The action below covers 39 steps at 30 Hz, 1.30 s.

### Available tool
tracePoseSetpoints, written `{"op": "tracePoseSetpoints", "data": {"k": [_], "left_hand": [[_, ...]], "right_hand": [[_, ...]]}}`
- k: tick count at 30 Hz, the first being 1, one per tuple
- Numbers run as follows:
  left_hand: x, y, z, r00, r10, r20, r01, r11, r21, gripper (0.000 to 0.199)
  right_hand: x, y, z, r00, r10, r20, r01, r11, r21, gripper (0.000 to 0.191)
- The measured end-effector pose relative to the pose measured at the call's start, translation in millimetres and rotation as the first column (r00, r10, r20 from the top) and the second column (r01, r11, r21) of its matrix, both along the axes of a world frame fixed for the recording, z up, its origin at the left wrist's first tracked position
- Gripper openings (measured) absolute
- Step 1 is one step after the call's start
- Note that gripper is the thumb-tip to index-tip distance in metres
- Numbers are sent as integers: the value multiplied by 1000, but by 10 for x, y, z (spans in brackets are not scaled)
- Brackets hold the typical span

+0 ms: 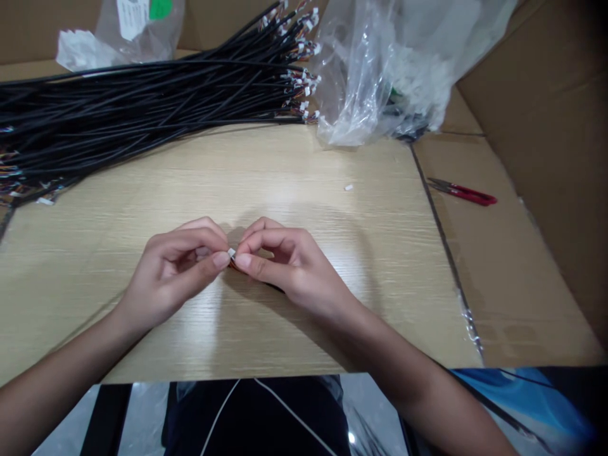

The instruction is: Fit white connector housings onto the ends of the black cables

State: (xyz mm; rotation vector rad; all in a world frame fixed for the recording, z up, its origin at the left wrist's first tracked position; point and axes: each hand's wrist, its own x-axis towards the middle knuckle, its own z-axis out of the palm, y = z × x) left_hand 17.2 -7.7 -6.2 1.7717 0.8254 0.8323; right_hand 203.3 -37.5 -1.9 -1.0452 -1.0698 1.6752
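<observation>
Close together over the wooden tabletop, both hands pinch around a small white connector [231, 253]. My left hand [178, 266] is closed, thumb and index finger meeting at the connector's left side. My right hand [285, 256] is closed too, its thumb and fingertips gripping the thin coloured wires [232, 265] just right of the connector. From under the right hand a short stretch of black cable [275, 288] shows; the palm and forearm hide much of the rest. Fingertips cover part of the connector.
A thick bundle of black cables [142, 101] with white end connectors lies across the back left. Clear plastic bags [361, 76] stand at the back right. Red-handled snips [463, 191] lie on the cardboard at right. A tiny white piece [348, 187] rests on the tabletop [380, 253].
</observation>
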Motion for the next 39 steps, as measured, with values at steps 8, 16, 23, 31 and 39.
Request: {"op": "tracePoseSetpoints", "data": {"k": [8,16,23,31,39], "left_hand": [[37,-23,-87,991,17,132,2,989,-145,13],[44,4,-33,994,12,113,13,977,-213,19],[-30,42,-59,970,-131,206,191,931,-310,26],[-53,-19,-7,978,-135,158,172,953,-252,5],[-24,-39,21,986,-116,120,140,965,-222,7]], "right_hand": [[-24,-1,-9,984,9,-176,-32,991,-130,14],[-14,-10,-10,989,4,-151,-33,981,-192,13],[29,15,-38,945,160,-284,-235,939,-250,11],[26,26,-32,925,196,-326,-286,923,-257,10],[13,18,-35,932,202,-300,-282,926,-251,11]]}}
